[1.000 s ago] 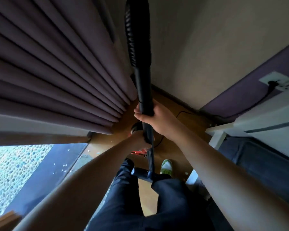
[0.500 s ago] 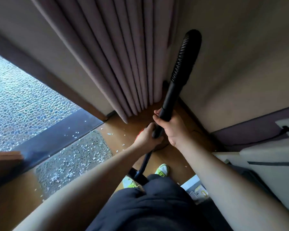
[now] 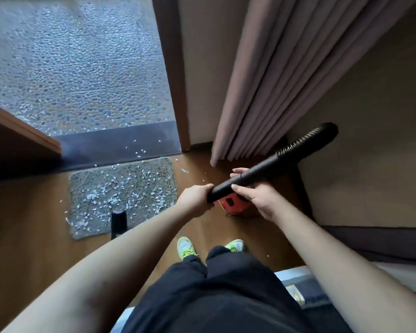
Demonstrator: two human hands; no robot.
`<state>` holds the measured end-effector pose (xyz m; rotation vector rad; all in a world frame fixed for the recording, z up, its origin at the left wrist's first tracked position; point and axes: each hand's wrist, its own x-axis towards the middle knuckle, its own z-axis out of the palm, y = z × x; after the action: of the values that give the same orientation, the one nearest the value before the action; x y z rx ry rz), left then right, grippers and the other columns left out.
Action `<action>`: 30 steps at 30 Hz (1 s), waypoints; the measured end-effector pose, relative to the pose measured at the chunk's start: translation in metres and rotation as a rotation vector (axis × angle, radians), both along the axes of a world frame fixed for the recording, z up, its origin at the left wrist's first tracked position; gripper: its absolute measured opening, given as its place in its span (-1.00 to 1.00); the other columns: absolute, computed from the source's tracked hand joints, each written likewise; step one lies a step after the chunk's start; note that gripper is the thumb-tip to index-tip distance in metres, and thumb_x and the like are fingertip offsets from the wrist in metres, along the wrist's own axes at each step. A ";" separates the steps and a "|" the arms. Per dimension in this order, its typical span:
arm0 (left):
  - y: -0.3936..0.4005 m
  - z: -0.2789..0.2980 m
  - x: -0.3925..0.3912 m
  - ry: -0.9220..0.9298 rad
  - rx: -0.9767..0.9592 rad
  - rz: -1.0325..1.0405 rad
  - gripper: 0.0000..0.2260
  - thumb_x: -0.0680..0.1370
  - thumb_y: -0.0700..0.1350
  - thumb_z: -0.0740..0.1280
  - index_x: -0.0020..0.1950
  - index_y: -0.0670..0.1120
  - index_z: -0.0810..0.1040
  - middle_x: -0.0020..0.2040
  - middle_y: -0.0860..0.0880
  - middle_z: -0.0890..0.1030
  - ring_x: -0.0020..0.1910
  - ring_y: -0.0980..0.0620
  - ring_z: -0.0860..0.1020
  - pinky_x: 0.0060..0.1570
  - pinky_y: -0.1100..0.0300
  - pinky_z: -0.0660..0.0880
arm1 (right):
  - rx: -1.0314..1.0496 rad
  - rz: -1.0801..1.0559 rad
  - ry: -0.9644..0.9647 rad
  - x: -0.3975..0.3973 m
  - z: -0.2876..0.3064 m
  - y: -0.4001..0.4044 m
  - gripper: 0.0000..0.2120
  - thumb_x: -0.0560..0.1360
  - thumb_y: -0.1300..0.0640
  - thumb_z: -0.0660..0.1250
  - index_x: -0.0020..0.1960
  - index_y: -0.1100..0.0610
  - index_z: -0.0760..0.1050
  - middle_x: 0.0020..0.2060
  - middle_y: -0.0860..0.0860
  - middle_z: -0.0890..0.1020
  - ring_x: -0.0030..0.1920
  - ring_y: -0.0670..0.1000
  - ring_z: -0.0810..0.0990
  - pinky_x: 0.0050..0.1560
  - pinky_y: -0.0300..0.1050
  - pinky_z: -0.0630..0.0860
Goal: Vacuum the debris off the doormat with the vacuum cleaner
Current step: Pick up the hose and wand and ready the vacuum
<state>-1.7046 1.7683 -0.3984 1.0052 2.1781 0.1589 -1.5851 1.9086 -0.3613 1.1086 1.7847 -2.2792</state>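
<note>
Here both hands [image 3: 228, 193] grip the vacuum wand [image 3: 255, 175] — doormat [image 3: 123, 188] just left.

Single head-worn wide-angle view, looking steeply down, close over forearms, toward floor [image 3: 22, 236]

The doormat [image 3: 123, 195] lies open from above and from the near side, with bare wooden floor [image 3: 27, 236] to its left and between it and the person's shoes [image 3: 186, 247]. A black nozzle [image 3: 118, 223] stands on its near edge. Its far edge touches the dark threshold [image 3: 115, 147], closed in by a wooden door edge [image 3: 22, 131] on the left and the door frame [image 3: 175, 92] on the right. To the right, the curtain [image 3: 274, 92], the wall [image 3: 370, 140] and the red vacuum body [image 3: 233, 204] crowd the corner, where both hands hold the black tube [image 3: 257, 175].
</note>
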 end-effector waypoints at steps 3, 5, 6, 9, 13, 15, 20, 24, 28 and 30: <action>-0.040 -0.014 -0.009 -0.013 -0.063 -0.045 -0.61 0.50 0.01 0.42 0.31 0.05 0.47 0.16 -0.06 0.63 0.15 -0.16 0.58 0.02 0.10 0.49 | -0.108 0.100 0.000 0.011 0.011 0.000 -0.56 0.40 0.12 0.52 0.24 -0.02 0.51 0.27 0.05 0.57 0.29 -0.01 0.54 0.30 -0.05 0.46; -0.059 -0.017 -0.015 0.001 -0.069 -0.087 -0.60 0.50 -0.01 0.42 0.33 0.05 0.47 0.17 -0.04 0.62 0.17 -0.14 0.58 0.02 0.12 0.48 | -0.194 0.123 0.033 0.014 0.018 -0.002 -0.31 0.23 -0.08 0.62 0.30 0.00 0.49 0.31 0.07 0.56 0.31 0.05 0.54 0.30 0.05 0.45; -0.066 -0.014 -0.017 0.014 -0.067 -0.091 -0.61 0.50 -0.02 0.42 0.32 0.04 0.48 0.17 -0.05 0.62 0.17 -0.14 0.57 0.01 0.12 0.47 | -0.195 0.140 0.041 0.015 0.023 -0.006 -0.25 0.19 -0.14 0.63 0.31 0.02 0.48 0.31 0.08 0.56 0.31 0.07 0.54 0.30 0.06 0.46; -0.082 -0.019 -0.023 0.019 -0.072 -0.098 -0.64 0.49 -0.07 0.41 0.28 0.01 0.48 0.16 -0.07 0.63 0.15 -0.15 0.57 0.01 0.10 0.47 | -0.161 0.177 0.074 0.011 0.037 -0.026 -0.25 0.20 -0.21 0.60 0.28 0.09 0.49 0.26 0.12 0.59 0.26 0.09 0.57 0.18 -0.02 0.56; -0.088 -0.016 -0.028 0.038 -0.041 -0.047 -0.69 0.49 -0.16 0.36 0.22 0.02 0.48 0.11 -0.08 0.64 0.11 -0.17 0.59 -0.11 0.13 0.42 | 0.099 0.190 0.080 0.000 0.064 -0.054 -0.59 0.37 -0.11 0.50 0.13 0.07 0.61 0.12 0.21 0.64 0.07 0.11 0.62 0.15 0.14 0.55; -0.082 -0.013 -0.031 0.035 -0.026 -0.028 -0.69 0.49 -0.18 0.35 0.21 0.01 0.49 0.11 -0.09 0.64 0.10 -0.17 0.59 -0.13 0.12 0.41 | 0.321 0.195 0.045 -0.005 0.077 -0.066 -0.74 0.41 -0.09 0.45 0.06 -0.03 0.63 0.00 0.11 0.67 -0.02 0.13 0.63 0.18 0.21 0.55; -0.062 -0.006 -0.035 0.023 -0.003 -0.017 -0.65 0.50 -0.16 0.37 0.27 0.01 0.49 0.12 -0.09 0.63 0.10 -0.16 0.59 -0.11 0.11 0.41 | 0.428 0.298 0.052 -0.004 0.099 -0.068 -0.82 0.46 0.01 0.47 0.06 -0.11 0.59 -0.06 -0.14 0.66 0.01 -0.18 0.61 0.06 -0.23 0.55; -0.048 -0.013 -0.026 0.044 0.052 0.027 -0.72 0.48 -0.15 0.35 0.17 0.03 0.52 0.04 -0.06 0.66 0.06 -0.15 0.60 -0.15 0.10 0.43 | 0.366 0.528 0.142 0.007 0.101 -0.036 -0.62 0.44 0.17 0.51 0.21 -0.03 0.52 0.05 -0.14 0.62 0.09 -0.26 0.58 0.04 -0.42 0.48; -0.037 -0.026 -0.010 0.071 0.059 0.048 -0.79 0.49 -0.13 0.35 0.12 0.03 0.51 0.05 -0.04 0.65 0.08 -0.14 0.58 -0.09 0.07 0.44 | 0.466 0.580 0.106 0.022 0.059 0.011 -0.39 0.34 0.11 0.56 0.32 -0.07 0.42 0.20 -0.15 0.59 0.27 -0.23 0.51 0.19 -0.39 0.46; -0.033 -0.030 -0.007 0.103 0.042 0.034 -0.79 0.50 -0.14 0.34 0.12 0.03 0.51 0.07 -0.04 0.64 0.10 -0.15 0.57 -0.04 0.04 0.47 | 0.364 0.558 -0.009 0.020 0.023 0.034 -0.37 0.37 0.26 0.51 0.37 0.10 0.36 0.24 -0.02 0.54 0.31 -0.03 0.52 0.14 -0.42 0.45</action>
<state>-1.7118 1.7350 -0.4280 1.0207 2.2949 0.1730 -1.5647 1.9430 -0.3382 0.5344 2.2090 -1.6707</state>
